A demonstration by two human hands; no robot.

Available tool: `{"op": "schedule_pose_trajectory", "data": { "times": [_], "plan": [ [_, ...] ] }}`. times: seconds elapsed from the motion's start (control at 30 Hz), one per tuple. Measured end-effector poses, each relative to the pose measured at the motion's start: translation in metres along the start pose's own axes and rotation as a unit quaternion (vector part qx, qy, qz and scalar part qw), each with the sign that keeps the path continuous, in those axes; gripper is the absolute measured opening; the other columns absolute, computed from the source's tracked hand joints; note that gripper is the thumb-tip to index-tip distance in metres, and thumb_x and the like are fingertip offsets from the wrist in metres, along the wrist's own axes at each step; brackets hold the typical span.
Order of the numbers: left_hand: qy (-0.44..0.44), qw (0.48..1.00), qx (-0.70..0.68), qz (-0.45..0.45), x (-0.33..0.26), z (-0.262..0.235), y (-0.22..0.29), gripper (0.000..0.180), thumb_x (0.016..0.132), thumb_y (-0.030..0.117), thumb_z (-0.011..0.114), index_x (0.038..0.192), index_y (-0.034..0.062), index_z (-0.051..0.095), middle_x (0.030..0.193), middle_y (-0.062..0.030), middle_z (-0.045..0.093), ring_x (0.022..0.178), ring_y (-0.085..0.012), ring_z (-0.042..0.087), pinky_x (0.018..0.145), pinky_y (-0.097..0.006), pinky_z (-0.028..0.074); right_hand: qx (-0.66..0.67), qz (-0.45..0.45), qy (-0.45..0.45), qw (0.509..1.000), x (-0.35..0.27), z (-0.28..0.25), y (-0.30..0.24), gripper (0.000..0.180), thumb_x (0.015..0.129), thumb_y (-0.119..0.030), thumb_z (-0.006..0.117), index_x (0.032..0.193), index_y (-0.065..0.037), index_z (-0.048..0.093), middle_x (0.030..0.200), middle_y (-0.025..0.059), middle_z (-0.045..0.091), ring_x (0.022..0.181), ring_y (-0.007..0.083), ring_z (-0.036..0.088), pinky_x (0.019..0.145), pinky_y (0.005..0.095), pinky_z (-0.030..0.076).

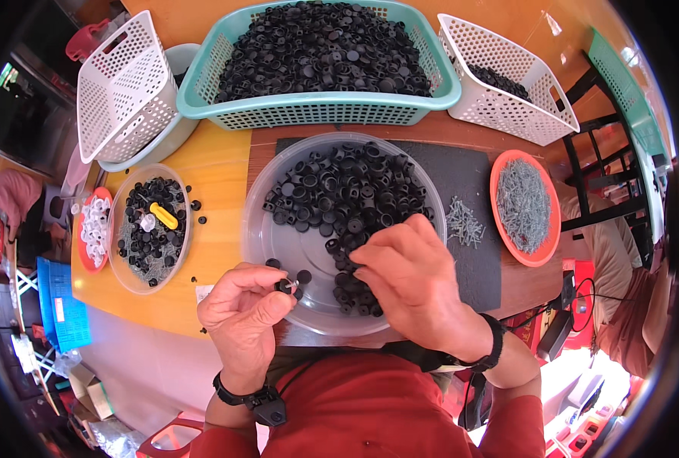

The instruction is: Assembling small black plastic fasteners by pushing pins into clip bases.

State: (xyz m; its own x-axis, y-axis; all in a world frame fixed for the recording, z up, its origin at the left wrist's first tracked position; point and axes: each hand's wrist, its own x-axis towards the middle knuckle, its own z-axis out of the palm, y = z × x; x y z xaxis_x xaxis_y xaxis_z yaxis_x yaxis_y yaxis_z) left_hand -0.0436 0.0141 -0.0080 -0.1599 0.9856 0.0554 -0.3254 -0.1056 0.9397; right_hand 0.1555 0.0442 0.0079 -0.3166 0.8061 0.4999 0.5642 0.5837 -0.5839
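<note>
My left hand [242, 311] pinches a small black plastic cap [284, 286] between thumb and fingertips, with a bit of shiny metal, likely a screw, beside it. More black caps sit right by those fingertips, at the near left rim of a round clear tub [257, 200]. Inside the tub, black plastic caps [339, 183] are heaped toward the back and right. Over the tub's right side, my right hand [412, 282] has its fingers bent together in a pinch, fingertips against the caps. What lies between them is hidden.
An orange dish of screws [524, 210] stands right, beside loose screws [465, 223] on a dark mat [477, 168]. Left are a clear bowl [150, 286] with caps, screws and a yellow tool, and an orange dish of white parts [95, 229]. Behind stand a teal basket [316, 111] and white baskets [130, 99].
</note>
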Motion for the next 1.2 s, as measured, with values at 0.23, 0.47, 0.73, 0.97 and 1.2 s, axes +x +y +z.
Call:
{"op": "schedule_pose_trajectory", "data": {
  "times": [0.23, 0.47, 0.73, 0.97, 1.2],
  "plan": [
    [-0.002, 0.999, -0.028, -0.019, 0.0, -0.001, -0.001, 0.029, 0.071, 0.01, 0.078, 0.088, -0.0049, 0.06, 0.078, -0.0091, 0.059, 0.065, -0.0152, 0.06, 0.058, -0.024, 0.05, -0.179, -0.142, -0.103, 0.968, 0.02, 0.034, 0.008, 0.015, 0.058, -0.015, 0.059, 0.066, -0.003, 0.056, 0.07, 0.0097, 0.045, 0.073, 0.0245, 0.042, 0.063, 0.0341, 0.034],
    [-0.003, 0.999, -0.028, -0.023, 0.001, -0.003, 0.001, 0.03, 0.071, 0.011, 0.078, 0.089, -0.0049, 0.059, 0.078, -0.0084, 0.06, 0.066, -0.0148, 0.06, 0.059, -0.024, 0.051, -0.162, -0.144, -0.122, 0.969, 0.023, 0.04, 0.006, 0.013, 0.057, -0.012, 0.06, 0.065, -0.004, 0.057, 0.069, 0.0097, 0.046, 0.073, 0.0251, 0.043, 0.063, 0.0343, 0.035],
    [-0.016, 0.997, -0.057, -0.047, 0.0, 0.014, 0.001, 0.031, 0.073, 0.012, 0.076, 0.093, -0.0035, 0.058, 0.085, -0.0116, 0.063, 0.069, -0.0144, 0.061, 0.061, -0.024, 0.052, 0.189, 0.063, -0.146, 0.969, 0.016, -0.003, -0.012, 0.011, 0.073, -0.003, 0.068, 0.082, -0.005, 0.063, 0.079, 0.006, 0.058, 0.073, 0.0202, 0.052, 0.063, 0.0297, 0.044],
    [-0.049, 0.993, -0.064, -0.09, -0.006, 0.026, -0.004, 0.033, 0.073, 0.014, 0.077, 0.094, -0.0029, 0.057, 0.086, -0.0119, 0.063, 0.069, -0.0155, 0.061, 0.06, -0.026, 0.052, 0.397, 0.263, -0.173, 0.862, 0.004, -0.015, -0.009, 0.006, 0.084, -0.006, 0.062, 0.087, -0.001, 0.06, 0.075, 0.0023, 0.063, 0.07, 0.0056, 0.054, 0.061, 0.0232, 0.043],
    [-0.107, 0.98, -0.137, -0.095, -0.008, 0.027, -0.012, 0.027, 0.079, 0.004, 0.07, 0.099, -0.0052, 0.056, 0.088, -0.0128, 0.063, 0.073, -0.0174, 0.063, 0.065, -0.028, 0.055, 0.474, 0.331, -0.126, 0.806, -0.002, -0.015, -0.015, 0.012, 0.087, -0.008, 0.061, 0.09, 0.002, 0.057, 0.078, 0.006, 0.064, 0.069, 0.0064, 0.056, 0.062, 0.0203, 0.044]
  ]
}}
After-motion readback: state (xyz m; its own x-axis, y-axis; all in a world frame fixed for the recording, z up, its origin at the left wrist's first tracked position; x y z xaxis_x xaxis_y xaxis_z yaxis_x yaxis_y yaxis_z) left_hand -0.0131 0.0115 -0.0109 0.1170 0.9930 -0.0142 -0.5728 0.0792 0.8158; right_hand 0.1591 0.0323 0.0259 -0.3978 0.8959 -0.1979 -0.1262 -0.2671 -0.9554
